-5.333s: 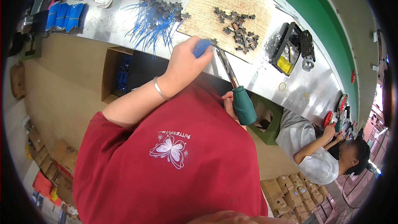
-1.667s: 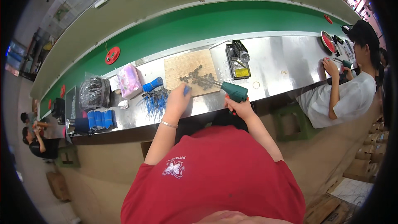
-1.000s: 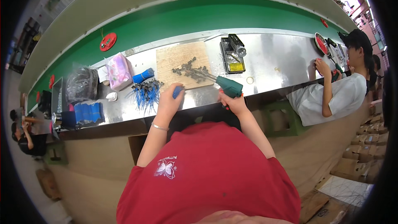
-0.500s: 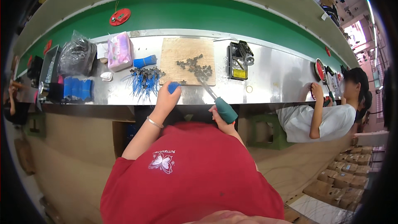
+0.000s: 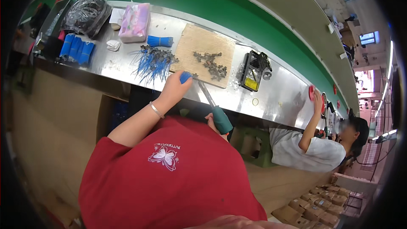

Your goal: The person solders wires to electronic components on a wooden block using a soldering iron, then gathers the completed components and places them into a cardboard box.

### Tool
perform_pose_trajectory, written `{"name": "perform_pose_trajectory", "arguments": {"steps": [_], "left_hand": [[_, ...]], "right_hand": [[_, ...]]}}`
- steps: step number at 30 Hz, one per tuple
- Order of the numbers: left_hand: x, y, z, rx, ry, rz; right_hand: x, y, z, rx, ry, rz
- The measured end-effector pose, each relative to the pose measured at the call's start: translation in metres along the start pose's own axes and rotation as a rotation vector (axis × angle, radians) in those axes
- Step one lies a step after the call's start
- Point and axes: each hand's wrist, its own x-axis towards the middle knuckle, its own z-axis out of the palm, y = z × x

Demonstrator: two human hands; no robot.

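My left hand (image 5: 174,89) is closed around a bundle of blue wires (image 5: 185,77), whose ends show above the fingers at the near edge of a wooden board (image 5: 190,38). In my right hand (image 5: 212,122) is a soldering iron (image 5: 222,119) with a thick green handle. Its metal shaft slants up toward the board's near edge, its tip close to a few dark parts beside the wire bundle. More small dark metal parts (image 5: 214,65) lie heaped on the board. Left of the board, blue wires with dark parts on their ends (image 5: 154,61) lie in a loose pile.
A black stand with a yellow sponge (image 5: 251,83) is right of the board. Leftward lie a tied blue wire bundle (image 5: 160,41), a tissue pack (image 5: 135,22), more blue bundles (image 5: 76,49) and a bag of dark parts (image 5: 88,12). A co-worker (image 5: 311,146) sits at right.
The whole view has tilted and shifted. The iron's tip has moved from the heap of dark parts to the board's near edge, close to the wires in my left hand.
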Motion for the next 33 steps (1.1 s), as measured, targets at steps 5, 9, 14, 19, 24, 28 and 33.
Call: {"name": "perform_pose_trajectory", "arguments": {"steps": [5, 9, 14, 19, 24, 28, 33], "left_hand": [[-0.002, 0.001, 0.002, 0.004, 0.035, 0.017], [-0.002, 0.004, 0.002, 0.033, 0.030, 0.009], [-0.003, 0.005, 0.002, -0.012, 0.053, 0.025], [-0.003, 0.003, 0.002, 0.011, 0.034, 0.008], [-0.002, 0.004, 0.002, 0.006, 0.026, -0.005], [-0.003, 0.006, 0.001, -0.019, 0.035, 0.006], [-0.003, 0.008, 0.000, -0.004, 0.014, -0.015]], "right_hand": [[-0.001, 0.014, 0.009, 0.250, -0.037, 0.161], [-0.001, 0.021, 0.012, 0.407, -0.116, -0.002], [0.000, 0.016, 0.015, 0.324, -0.066, 0.164], [0.000, 0.014, 0.013, 0.405, -0.037, 0.183], [0.002, 0.015, 0.013, 0.412, -0.034, 0.128], [0.002, 0.015, 0.015, 0.349, -0.041, 0.141], [0.001, 0.018, 0.017, 0.304, -0.047, 0.138]]}}
